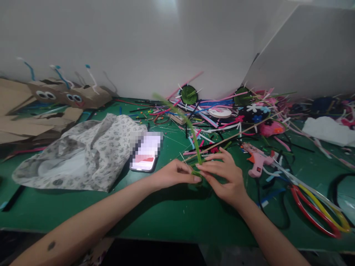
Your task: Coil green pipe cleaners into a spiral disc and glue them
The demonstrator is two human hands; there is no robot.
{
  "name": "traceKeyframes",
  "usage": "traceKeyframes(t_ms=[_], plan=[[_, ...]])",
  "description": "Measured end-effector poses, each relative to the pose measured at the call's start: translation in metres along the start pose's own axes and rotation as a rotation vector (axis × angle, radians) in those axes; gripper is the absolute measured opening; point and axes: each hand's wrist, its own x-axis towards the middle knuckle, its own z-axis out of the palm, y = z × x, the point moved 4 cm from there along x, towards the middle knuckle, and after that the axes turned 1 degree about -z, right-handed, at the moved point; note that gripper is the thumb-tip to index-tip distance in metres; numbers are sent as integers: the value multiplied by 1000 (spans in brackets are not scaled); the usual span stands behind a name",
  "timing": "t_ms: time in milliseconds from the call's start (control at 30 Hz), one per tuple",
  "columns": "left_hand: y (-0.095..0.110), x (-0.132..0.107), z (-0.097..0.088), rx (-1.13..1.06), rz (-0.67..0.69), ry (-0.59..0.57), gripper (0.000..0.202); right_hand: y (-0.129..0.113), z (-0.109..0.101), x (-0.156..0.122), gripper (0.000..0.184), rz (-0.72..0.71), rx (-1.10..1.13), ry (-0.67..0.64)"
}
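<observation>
Pipe cleaner, green, slants up right of the phone, its top leaning away and leftward. Left hand, just right of the phone, pinches the lower end, thumb stretched sideways. Right hand, farther right of the phone, has its grip narrowed there too, fingers pointing leftward. Both forearms converge over the worktop nearer than the phone.

The pipe cleaner is bright green, the bench darker green. Left of the phone, the cloth is off-white with a grey print; right of it, the glue gun is pink and orange, the loop handles red and yellow.
</observation>
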Motion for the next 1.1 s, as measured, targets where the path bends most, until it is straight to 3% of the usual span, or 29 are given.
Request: traceKeyframes(t_ms=[267, 467, 533, 600, 700, 833, 933, 1100], plan=[[1, -2, -2, -26, -59, -188, 28, 5, 5, 1, 6, 196, 281, -205], [1, -7, 4, -121, -142, -331, 23, 11, 16, -5, 15, 494, 690, -448], [0, -7, 5, -175, -157, -315, 24, 13, 19, -8, 17, 591, 816, -469], [0, -5, 4, -263, -135, -238, 30, 16, 20, -10, 18, 664, 914, -401], [0, 0, 0, -425, -103, -123, 46, 26, 18, -11, 19, 750, 955, -193], [-4, 8, -7, -680, -83, 18, 47, 41, 10, -13, 20, 815, 874, 227], [-8, 9, -8, -738, -83, 82, 45, 47, 3, -14, 19, 789, 810, 497], [-9, 5, 6, -631, -104, 118, 38, 45, 4, -16, 20, 780, 767, 611]])
